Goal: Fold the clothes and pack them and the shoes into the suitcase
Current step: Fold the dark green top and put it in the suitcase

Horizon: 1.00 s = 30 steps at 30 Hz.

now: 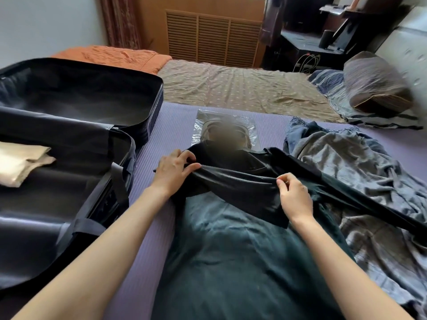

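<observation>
Bed surface, purple ribbed mat (pixel 147 204), with items as follows. Suitcase (pixel 129 146): black, lying open at the left of the mat, both halves lined in dark fabric; the near half holds one folded beige garment (pixel 20 162) against its left side. Black garment (pixel 242 181): centre of the mat, partly lifted and bunched between both hands, one long portion trailing off to the right across the grey cloth. Left hand (pixel 175 172): fingers curled over the top of the black garment's raised fold, thumb laid along its front edge, gripping it. Right hand (pixel 294 197): thumb and forefinger pinching the same fold further right, remaining fingers loosely bent. Dark green garment (pixel 231 250): spread flat on the mat beneath the black one, running down to the near edge of view, between the forearms. Clear plastic bag (pixel 201 121): flat on the mat just beyond the black garment, its contents blurred and not identifiable. Grey-blue crumpled garment (pixel 358 172): heaped at the right of the mat. Striped pillow (pixel 376 88): far right. Orange blanket (pixel 115 56): beyond the suitcase.
</observation>
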Available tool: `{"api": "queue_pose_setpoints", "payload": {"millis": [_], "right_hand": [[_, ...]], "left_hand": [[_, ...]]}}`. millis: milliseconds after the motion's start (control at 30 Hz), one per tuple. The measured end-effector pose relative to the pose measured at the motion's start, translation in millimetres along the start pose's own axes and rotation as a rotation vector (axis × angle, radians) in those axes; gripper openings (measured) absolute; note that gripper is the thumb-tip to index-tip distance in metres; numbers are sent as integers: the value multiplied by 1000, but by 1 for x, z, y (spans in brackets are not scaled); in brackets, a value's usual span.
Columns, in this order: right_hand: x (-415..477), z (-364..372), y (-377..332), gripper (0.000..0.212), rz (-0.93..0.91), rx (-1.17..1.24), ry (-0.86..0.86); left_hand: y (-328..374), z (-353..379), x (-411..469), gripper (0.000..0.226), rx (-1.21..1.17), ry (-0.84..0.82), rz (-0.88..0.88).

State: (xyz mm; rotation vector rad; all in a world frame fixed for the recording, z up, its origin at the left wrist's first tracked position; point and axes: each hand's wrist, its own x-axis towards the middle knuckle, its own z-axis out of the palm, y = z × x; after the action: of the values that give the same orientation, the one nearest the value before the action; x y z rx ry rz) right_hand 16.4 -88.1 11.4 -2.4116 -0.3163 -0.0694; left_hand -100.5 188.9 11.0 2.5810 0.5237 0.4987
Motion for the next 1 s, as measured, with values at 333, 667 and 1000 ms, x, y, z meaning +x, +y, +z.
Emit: {"api": "queue_pose_setpoints", "payload": {"millis": [333, 667, 1000], "right_hand": [[-21, 42, 27, 47, -380, -163, -151], [-25, 30, 47, 8, -419, -157, -216], [56, -13, 6, 15, -171, 198, -85]], "left_hand": [[-50, 18, -21, 31, -135, 5, -75], [-57, 21, 5, 15, 38, 105, -177], [-53, 20, 34, 39, 26, 132, -210]]}}
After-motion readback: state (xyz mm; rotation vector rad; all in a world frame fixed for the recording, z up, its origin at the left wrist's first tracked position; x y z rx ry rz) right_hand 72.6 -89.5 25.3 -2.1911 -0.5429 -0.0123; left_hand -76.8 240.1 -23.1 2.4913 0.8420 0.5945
